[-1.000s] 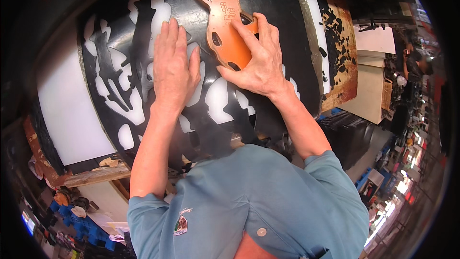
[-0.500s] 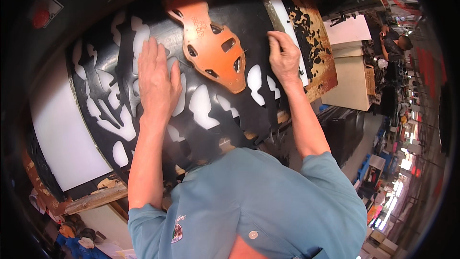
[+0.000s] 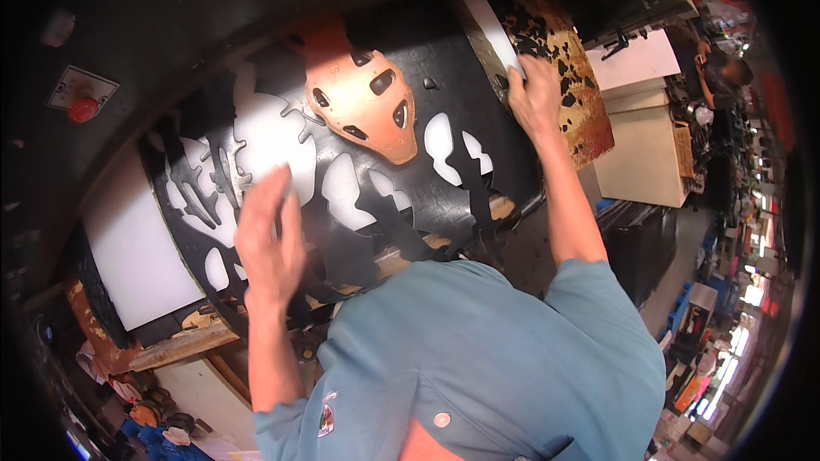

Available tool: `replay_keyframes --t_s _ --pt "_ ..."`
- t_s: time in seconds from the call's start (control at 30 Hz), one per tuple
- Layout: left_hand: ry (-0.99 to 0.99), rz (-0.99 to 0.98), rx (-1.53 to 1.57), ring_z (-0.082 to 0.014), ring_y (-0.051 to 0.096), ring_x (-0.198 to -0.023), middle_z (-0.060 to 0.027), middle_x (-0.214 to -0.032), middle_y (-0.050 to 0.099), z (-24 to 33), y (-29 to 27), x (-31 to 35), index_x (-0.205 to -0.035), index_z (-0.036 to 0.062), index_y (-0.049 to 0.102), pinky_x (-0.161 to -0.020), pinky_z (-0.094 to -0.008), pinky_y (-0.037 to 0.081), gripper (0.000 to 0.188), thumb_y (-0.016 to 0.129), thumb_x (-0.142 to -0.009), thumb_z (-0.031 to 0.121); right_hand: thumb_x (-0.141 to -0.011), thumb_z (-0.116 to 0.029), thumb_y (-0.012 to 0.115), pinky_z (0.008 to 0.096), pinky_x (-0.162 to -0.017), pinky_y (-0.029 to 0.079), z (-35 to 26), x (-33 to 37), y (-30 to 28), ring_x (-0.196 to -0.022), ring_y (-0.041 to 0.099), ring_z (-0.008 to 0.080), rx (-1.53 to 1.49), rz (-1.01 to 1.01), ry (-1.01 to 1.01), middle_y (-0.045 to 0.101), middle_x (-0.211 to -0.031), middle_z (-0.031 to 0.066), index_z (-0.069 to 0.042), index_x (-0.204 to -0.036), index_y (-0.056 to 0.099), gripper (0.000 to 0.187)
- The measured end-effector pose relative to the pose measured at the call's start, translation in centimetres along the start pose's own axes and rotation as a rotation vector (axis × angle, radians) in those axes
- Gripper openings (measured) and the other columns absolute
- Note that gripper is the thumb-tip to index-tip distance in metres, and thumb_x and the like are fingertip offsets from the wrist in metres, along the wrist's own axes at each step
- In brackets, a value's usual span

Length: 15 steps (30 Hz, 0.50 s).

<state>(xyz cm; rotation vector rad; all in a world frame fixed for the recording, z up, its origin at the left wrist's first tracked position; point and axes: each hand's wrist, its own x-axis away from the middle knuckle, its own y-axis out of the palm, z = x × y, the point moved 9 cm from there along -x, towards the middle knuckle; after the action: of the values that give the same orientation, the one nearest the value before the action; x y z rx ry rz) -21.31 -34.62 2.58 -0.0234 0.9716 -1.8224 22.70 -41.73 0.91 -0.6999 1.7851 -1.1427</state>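
On a black sheet (image 3: pixel 465 51) lies an orange cutting die (image 3: pixel 359 98), a shaped plate with several dark slots. My left hand (image 3: pixel 272 235) is a little blurred, its fingers stretched out and the thumb apart. It hovers over the near left part of the sheet, below a wide white opening (image 3: pixel 278 141) edged with black tabs. At the sheet's right side, my right hand (image 3: pixel 536 98) is closed, thumb against fingers, beside a white board strip (image 3: pixel 489 30). A dark bit shows at its fingertips, too small to name. Neither hand touches the die.
Dark machine housing with a red button (image 3: pixel 83 109) overhangs the far left. White board (image 3: pixel 141 235) extends left of the sheet, above a wooden beam (image 3: pixel 184 350). Right stands a worn brown board (image 3: pixel 589 119) with black scraps; beyond is a person (image 3: pixel 726 77).
My left hand has drawn back toward me, uncovering a larger white opening where black material lay. My right hand has moved outward to the sheet's right border. The view has shifted slightly.
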Motion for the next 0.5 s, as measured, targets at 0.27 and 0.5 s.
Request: replay_keyframes --t_s 0.27,0.5 --pt "0.125 0.07 -0.024 -0.0292 0.069 -0.088 -0.0065 -0.094 0.074 5.0 3.7 8.5 -0.101 0.0069 0.067 -0.109 -0.0542 0.049 0.021 0.074 -0.088 -0.007 -0.095 -0.013 0.076 0.05 -0.111 0.053 -13.2 4.4 0.0 -0.128 0.064 0.0394 -0.413 0.033 -0.606 0.069 -0.137 0.0182 -0.001 -0.124 0.075 0.031" --pt "0.18 0.138 -0.105 -0.0289 0.067 -0.086 -0.0057 -0.092 0.071 4.7 4.0 9.2 -0.104 0.0067 0.065 -0.106 -0.0542 0.051 0.024 0.076 -0.087 -0.006 -0.094 -0.006 0.078 0.0401 -0.089 0.062 -3.9 3.5 -1.7 -0.101 0.075 0.0319 -0.263 0.228 -0.418 0.078 -0.107 0.0149 0.0 -0.1 0.079 0.008"
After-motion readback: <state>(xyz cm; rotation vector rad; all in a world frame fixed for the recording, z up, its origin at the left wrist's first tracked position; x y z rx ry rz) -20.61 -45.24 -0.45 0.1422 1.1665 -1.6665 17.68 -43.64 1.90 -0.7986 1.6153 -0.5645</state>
